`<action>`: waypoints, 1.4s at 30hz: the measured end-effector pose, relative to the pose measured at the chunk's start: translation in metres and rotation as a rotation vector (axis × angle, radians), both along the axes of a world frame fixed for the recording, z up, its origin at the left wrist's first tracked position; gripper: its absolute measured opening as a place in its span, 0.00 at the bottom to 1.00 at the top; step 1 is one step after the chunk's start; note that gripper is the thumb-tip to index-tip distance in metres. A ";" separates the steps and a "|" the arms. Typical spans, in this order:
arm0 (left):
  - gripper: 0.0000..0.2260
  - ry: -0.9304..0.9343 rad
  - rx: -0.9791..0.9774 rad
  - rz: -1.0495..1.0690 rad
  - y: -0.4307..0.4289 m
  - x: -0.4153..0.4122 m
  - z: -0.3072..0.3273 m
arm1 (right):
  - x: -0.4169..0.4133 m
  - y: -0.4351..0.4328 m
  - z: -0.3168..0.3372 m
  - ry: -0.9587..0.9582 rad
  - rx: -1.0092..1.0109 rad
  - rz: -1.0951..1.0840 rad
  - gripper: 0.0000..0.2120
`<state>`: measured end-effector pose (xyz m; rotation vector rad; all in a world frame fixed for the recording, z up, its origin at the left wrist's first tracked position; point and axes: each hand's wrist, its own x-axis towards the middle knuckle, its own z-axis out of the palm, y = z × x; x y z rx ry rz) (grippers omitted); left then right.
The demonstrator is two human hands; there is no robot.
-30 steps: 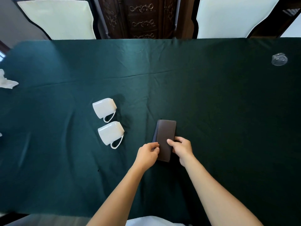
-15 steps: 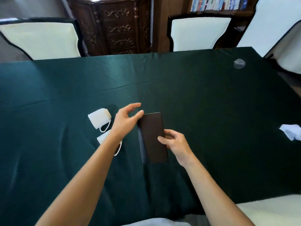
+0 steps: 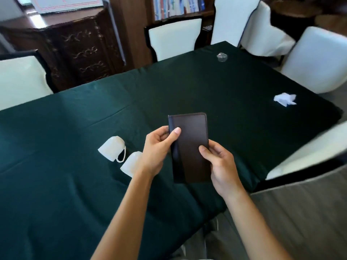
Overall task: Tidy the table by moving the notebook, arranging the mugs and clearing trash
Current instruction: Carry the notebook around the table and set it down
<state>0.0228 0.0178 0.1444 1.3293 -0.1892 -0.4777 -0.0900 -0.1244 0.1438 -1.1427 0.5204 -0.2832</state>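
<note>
A dark brown notebook [image 3: 189,145] is held above the green tablecloth [image 3: 56,184]. My left hand [image 3: 159,147] grips its left edge near the top, thumb on the cover. My right hand [image 3: 219,164] grips its right edge lower down. Two white mugs lie on their sides left of my hands: one [image 3: 112,149] with its handle showing, the other [image 3: 131,163] partly hidden behind my left wrist. A crumpled white tissue [image 3: 284,99] lies at the table's right side. A scrunched clear plastic piece [image 3: 222,57] sits near the far right corner.
White-cushioned chairs stand around the table: one at the far left [image 3: 20,79], one at the far side [image 3: 174,38], two by the right corner [image 3: 317,59], one at near right [image 3: 308,152]. A carved dark cabinet [image 3: 78,49] and a bookshelf [image 3: 178,6] stand behind.
The notebook has come up off the table. My left hand moved back from the mugs onto its left edge. The view has swung right, bringing the tissue and right-hand chairs into sight.
</note>
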 end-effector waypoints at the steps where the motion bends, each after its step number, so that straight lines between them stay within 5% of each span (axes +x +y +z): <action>1: 0.10 0.003 -0.003 -0.018 -0.002 -0.007 0.004 | -0.008 0.002 0.004 -0.012 0.003 -0.041 0.12; 19: 0.08 -0.140 0.101 -0.751 -0.117 -0.224 0.061 | -0.254 -0.058 0.071 -0.108 0.014 -0.879 0.09; 28: 0.07 -0.205 0.098 -0.976 -0.176 -0.368 0.067 | -0.420 -0.081 0.075 -0.089 0.027 -1.006 0.12; 33: 0.32 -0.094 0.019 -0.946 -0.196 -0.434 0.067 | -0.497 -0.093 0.083 -0.131 0.000 -0.911 0.13; 37: 0.12 -0.009 -0.025 -0.932 -0.204 -0.476 0.070 | -0.541 -0.102 0.083 -0.111 -0.038 -0.901 0.19; 42: 0.12 -0.020 -0.020 -0.945 -0.220 -0.502 0.076 | -0.569 -0.110 0.080 -0.059 -0.041 -0.974 0.18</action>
